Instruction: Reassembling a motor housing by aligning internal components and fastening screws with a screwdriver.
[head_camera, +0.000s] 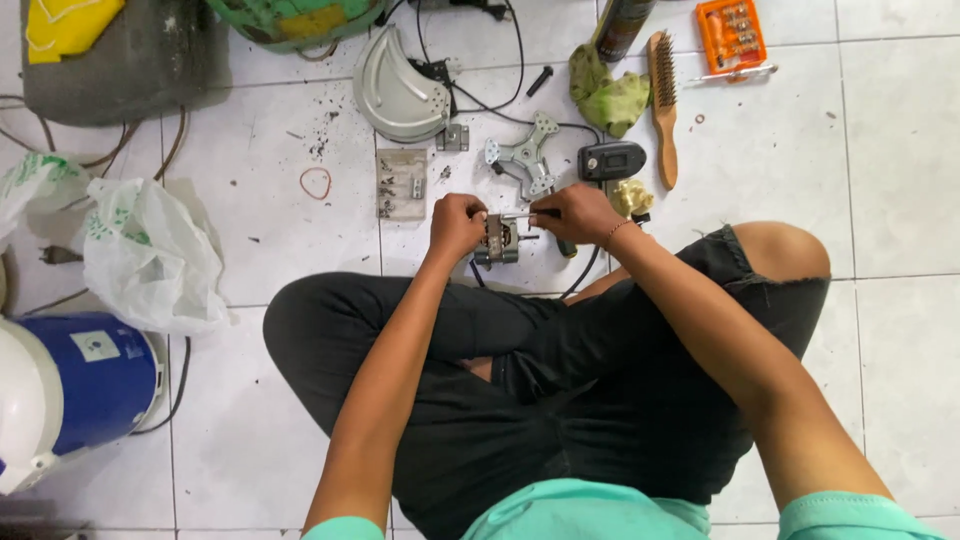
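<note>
I sit cross-legged on a white tiled floor. My left hand (456, 222) grips a small dark electric motor (499, 243) held just above my knees. My right hand (578, 213) holds a screwdriver (520, 214) whose thin metal shaft points left into the top of the motor. A black cable runs from the motor down past my right leg. The motor's front face is partly hidden by my fingers.
On the floor beyond my hands lie a metal three-armed bracket (524, 160), a curved grey metal cover (398, 95), a clear bag of screws (401, 184), a black box (612, 160), a wire brush (662, 100), a green rag (610, 98) and an orange bit set (731, 34). A white plastic bag (150, 255) and a blue-and-white appliance (70, 385) stand at left.
</note>
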